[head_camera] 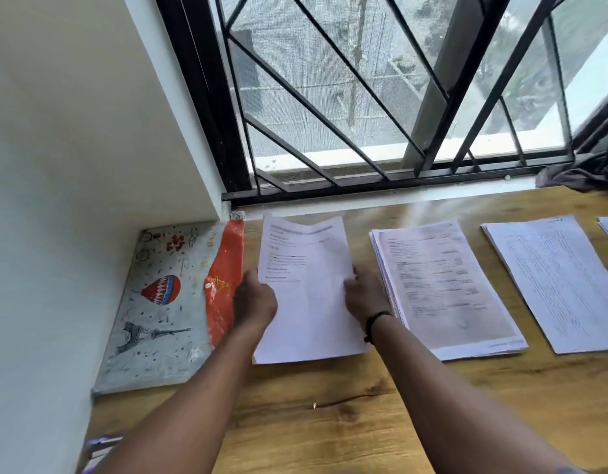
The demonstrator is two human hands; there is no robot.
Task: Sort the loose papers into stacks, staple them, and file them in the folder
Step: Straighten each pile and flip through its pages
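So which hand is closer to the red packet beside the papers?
The left hand. It grips the left edge of the paper stack, right beside the red packet; the right hand holds the stack's far edge, away from the packet.

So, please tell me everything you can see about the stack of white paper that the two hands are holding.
The stack of white printed paper lies on the wooden table, leftmost of the paper stacks. Its top sheet bears blurred black text; the far edge curls upward. The left hand grips its left edge, the right hand its right edge. An orange packet lies just beside it.
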